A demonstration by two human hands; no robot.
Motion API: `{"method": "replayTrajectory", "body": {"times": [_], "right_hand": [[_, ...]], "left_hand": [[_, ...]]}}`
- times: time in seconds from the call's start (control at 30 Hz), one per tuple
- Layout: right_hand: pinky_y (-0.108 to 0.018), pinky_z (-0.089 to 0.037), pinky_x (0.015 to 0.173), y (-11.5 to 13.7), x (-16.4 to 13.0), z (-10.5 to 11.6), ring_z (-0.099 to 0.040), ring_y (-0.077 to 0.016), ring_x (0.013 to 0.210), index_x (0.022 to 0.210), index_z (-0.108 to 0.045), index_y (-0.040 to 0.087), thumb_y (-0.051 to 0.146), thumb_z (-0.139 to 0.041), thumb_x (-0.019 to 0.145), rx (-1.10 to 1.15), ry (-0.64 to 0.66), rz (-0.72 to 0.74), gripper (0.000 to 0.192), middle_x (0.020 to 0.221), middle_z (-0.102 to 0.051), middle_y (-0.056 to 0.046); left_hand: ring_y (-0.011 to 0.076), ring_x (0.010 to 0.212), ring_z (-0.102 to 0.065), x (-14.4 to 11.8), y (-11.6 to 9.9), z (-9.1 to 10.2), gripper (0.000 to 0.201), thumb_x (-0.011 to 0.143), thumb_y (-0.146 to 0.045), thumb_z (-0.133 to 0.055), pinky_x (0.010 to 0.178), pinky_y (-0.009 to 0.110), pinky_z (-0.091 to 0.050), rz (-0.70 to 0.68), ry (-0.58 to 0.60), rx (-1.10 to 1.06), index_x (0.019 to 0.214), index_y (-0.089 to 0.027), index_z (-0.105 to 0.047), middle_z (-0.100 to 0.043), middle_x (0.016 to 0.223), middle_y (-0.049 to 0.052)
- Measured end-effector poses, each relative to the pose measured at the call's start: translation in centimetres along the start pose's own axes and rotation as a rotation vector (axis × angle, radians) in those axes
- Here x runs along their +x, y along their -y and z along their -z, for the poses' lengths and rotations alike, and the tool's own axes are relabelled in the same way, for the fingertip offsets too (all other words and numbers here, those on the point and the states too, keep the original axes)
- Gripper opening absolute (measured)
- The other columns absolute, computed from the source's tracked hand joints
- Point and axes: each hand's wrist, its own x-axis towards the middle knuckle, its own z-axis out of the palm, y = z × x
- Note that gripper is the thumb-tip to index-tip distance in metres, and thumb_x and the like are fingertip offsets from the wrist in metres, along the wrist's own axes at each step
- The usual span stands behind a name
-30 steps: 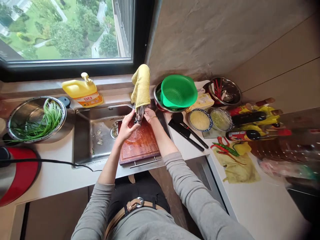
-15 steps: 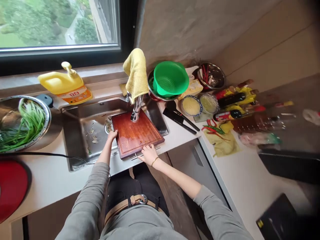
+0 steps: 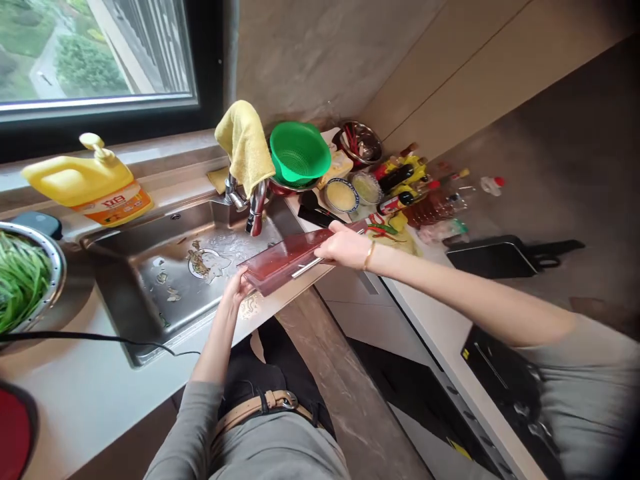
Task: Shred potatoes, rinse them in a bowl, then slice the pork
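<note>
A wet reddish-brown cutting board [image 3: 287, 257] is tilted steeply over the front edge of the sink. My left hand [image 3: 237, 285] grips its left end, thumb on top. My right hand [image 3: 344, 245] is closed round the metal handle on the near side, toward the right end. Behind the board, the steel sink [image 3: 150, 280] has food scraps around its drain. A yellow cloth [image 3: 246, 147] drapes over the faucet [image 3: 255, 213].
A yellow detergent jug [image 3: 100, 187] and a colander of greens [image 3: 25, 280] stand left. To the right are a green strainer [image 3: 300, 152], bowls, black knives [image 3: 315, 215], chillies [image 3: 384, 229], bottles [image 3: 400, 173] and a black pan [image 3: 493, 257].
The board has been lifted off the sink, tipped up and swung to the right, baring the drain. Both hands moved with it, and the view turned rightward.
</note>
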Motion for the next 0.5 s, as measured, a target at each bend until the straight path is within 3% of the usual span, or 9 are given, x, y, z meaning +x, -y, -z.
{"method": "replayTrajectory", "body": {"times": [0.13, 0.23, 0.3, 0.4, 0.5], "right_hand": [[-0.036, -0.026, 0.085, -0.7, -6.4, 5.4, -0.057, -0.0094, 0.08, 0.068, -0.06, 0.02, 0.036, -0.037, 0.094, -0.072, 0.008, -0.078, 0.038, 0.076, -0.065, 0.0], [-0.037, -0.026, 0.086, -0.6, -11.1, 9.7, -0.057, -0.0082, 0.087, 0.065, -0.059, 0.017, 0.046, -0.033, 0.094, -0.123, 0.099, -0.209, 0.049, 0.082, -0.065, -0.001], [-0.038, -0.025, 0.085, -0.7, -14.5, 12.0, -0.056, -0.0068, 0.086, 0.063, -0.058, 0.015, 0.053, -0.031, 0.09, -0.166, 0.124, -0.241, 0.054, 0.081, -0.065, 0.0], [-0.04, -0.025, 0.082, -0.8, -21.0, 13.3, -0.055, -0.0027, 0.079, 0.055, -0.057, 0.014, 0.059, -0.019, 0.084, -0.168, 0.03, -0.305, 0.066, 0.069, -0.062, 0.002], [-0.041, -0.027, 0.079, -0.6, -29.0, 12.0, -0.05, 0.0028, 0.065, 0.049, -0.058, 0.015, 0.059, -0.024, 0.082, -0.187, -0.087, -0.401, 0.064, 0.056, -0.056, 0.005]], "left_hand": [[0.0129, 0.064, -0.066, -5.6, 2.8, -2.7, 0.01, 0.077, -0.026, -0.062, 0.074, 0.028, -0.056, 0.032, 0.091, -0.167, 0.08, -0.017, -0.059, -0.064, 0.066, 0.0], [0.0177, 0.073, -0.068, -8.9, 4.1, -4.4, 0.025, 0.081, -0.043, -0.056, 0.075, 0.034, -0.056, 0.125, 0.197, -0.14, 0.085, -0.018, -0.06, -0.066, 0.071, 0.002], [0.0175, 0.075, -0.068, -10.3, 4.8, -6.1, 0.021, 0.08, -0.04, -0.058, 0.078, 0.035, -0.055, 0.144, 0.231, -0.128, 0.084, -0.019, -0.06, -0.066, 0.072, 0.001], [0.0154, 0.084, -0.067, -11.7, 6.2, -10.0, 0.008, 0.078, -0.026, -0.062, 0.086, 0.032, -0.053, 0.123, 0.328, -0.173, 0.083, -0.02, -0.06, -0.068, 0.078, 0.001], [0.0145, 0.082, -0.067, -12.6, 8.6, -15.3, 0.002, 0.079, -0.021, -0.061, 0.087, 0.031, -0.052, 0.157, 0.444, -0.154, 0.078, -0.019, -0.06, -0.068, 0.075, 0.0]]}}
